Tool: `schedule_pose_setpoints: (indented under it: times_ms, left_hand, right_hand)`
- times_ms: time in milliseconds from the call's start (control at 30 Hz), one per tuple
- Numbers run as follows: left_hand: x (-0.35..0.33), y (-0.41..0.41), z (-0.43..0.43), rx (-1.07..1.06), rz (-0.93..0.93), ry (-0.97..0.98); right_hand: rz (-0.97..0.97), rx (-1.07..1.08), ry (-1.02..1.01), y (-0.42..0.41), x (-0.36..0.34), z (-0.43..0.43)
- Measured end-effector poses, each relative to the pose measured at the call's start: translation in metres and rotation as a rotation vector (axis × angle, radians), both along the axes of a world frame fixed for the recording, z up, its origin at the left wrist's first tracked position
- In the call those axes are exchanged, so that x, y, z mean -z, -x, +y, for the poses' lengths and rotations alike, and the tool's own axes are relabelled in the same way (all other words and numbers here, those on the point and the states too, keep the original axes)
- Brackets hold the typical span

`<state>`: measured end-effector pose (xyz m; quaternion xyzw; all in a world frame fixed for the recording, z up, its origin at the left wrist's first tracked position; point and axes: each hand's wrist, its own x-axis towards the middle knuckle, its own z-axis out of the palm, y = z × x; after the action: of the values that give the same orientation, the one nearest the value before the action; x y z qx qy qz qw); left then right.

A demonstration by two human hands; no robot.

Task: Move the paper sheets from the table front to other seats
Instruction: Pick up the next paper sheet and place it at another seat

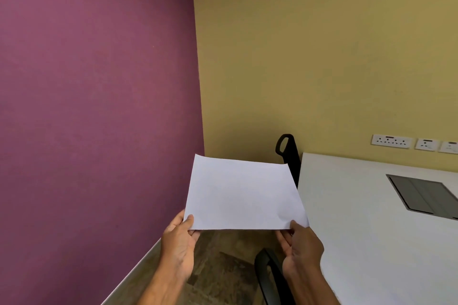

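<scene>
A blank white paper sheet [241, 193] is held flat in the air in front of me, over the floor to the left of the white table [366, 218]. My left hand [179, 242] pinches its near left corner, thumb on top. My right hand [301, 246] pinches its near right corner the same way. Whether it is one sheet or several stacked I cannot tell. A black chair back [288, 153] stands at the table's far left end, partly behind the paper. A second black chair back [270, 277] rises just below my right hand.
A purple wall [94, 106] runs close on the left and a yellow wall [322, 57] lies ahead. A grey flap panel [423, 195] is set into the tabletop. White wall sockets [391, 141] sit above the table. Brown floor [218, 267] shows between wall and chairs.
</scene>
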<state>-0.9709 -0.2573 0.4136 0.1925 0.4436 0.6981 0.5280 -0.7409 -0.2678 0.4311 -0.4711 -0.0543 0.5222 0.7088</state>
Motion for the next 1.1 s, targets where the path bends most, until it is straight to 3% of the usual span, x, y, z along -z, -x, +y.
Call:
schedule_pose_setpoints:
  times_ms: [500,1100]
  left_hand:
    - [0.008,-0.018,0.28,0.241,0.09,0.047]
    - [0.008,-0.1,0.561,0.705,0.087,0.089]
  right_hand:
    - [0.008,0.258,0.028,-0.007,0.026,0.238]
    - [0.034,0.783,-0.008,-0.05,0.039,0.447]
